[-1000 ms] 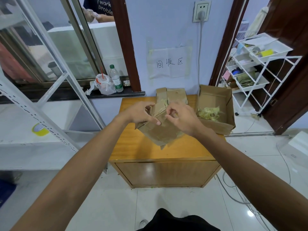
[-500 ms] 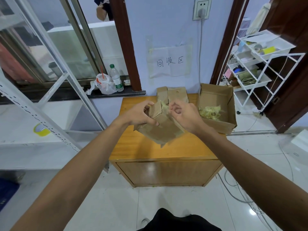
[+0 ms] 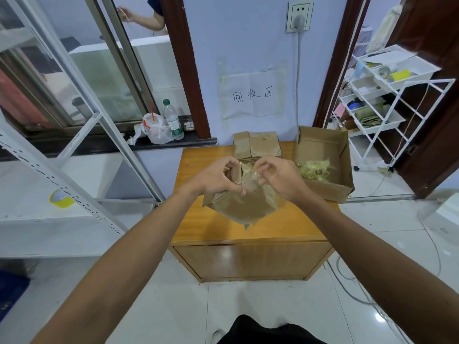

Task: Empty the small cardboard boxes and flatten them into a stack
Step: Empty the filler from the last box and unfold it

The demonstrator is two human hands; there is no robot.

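A low wooden cabinet with an orange-brown top (image 3: 198, 224) stands against the pale blue wall, and an open brown cardboard carton (image 3: 323, 155) sits on its right rear corner, holding a heap of crumpled yellowish tape scraps (image 3: 314, 167). At the back edge lies a stack of flattened brown cardboard pieces (image 3: 258, 145). Held above the cabinet's middle is the small brown cardboard box (image 3: 243, 204), tilted, its top flaps up – the left hand (image 3: 213, 177) clenches the box's left flap, while the right hand (image 3: 280, 180) pinches a strip of clear tape (image 3: 250, 170) at the box's top between thumb and fingers
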